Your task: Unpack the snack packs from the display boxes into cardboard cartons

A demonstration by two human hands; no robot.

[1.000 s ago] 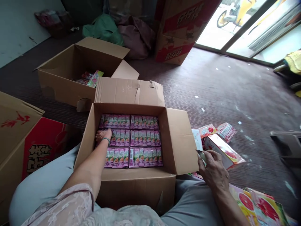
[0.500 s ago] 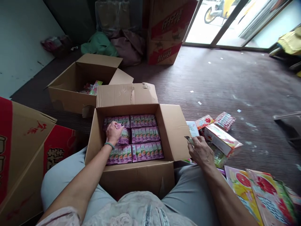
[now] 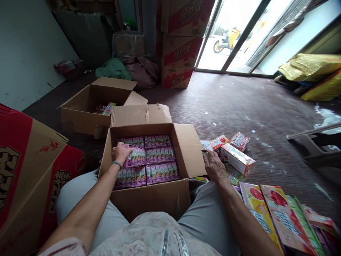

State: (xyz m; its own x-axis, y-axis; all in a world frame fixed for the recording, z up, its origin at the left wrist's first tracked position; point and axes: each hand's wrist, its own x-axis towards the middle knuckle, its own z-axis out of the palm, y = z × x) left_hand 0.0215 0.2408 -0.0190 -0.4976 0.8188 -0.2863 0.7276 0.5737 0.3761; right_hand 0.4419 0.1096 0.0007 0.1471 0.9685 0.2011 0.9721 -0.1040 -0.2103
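An open cardboard box (image 3: pixel 149 202) stands between my knees, filled with purple packs of fruit-printed sachets (image 3: pixel 162 172) in two columns. Inside it, on the left, my left hand (image 3: pixel 121 154) grips the left end of one purple sachet pack (image 3: pixel 137 157), which sits in the middle row. My right hand (image 3: pixel 214 165) is closed beside the box's right flap (image 3: pixel 189 153). From its fingers pokes the dark tip of a small box cutter (image 3: pixel 204 151); its handle is mostly hidden by the hand.
Another open carton (image 3: pixel 82 119) with a few colourful packets is behind on the left. A red printed carton (image 3: pixel 16 160) leans at my left. Loose boxes (image 3: pixel 237 160) and flat fruit-printed packs (image 3: pixel 287 217) lie to my right. Stacked red cartons (image 3: pixel 177 53) stand near the glass door.
The view has shifted to show more of the room. My left hand has turned, and the pack lies flatter in its row. My right hand still holds the cutter, now more hidden.
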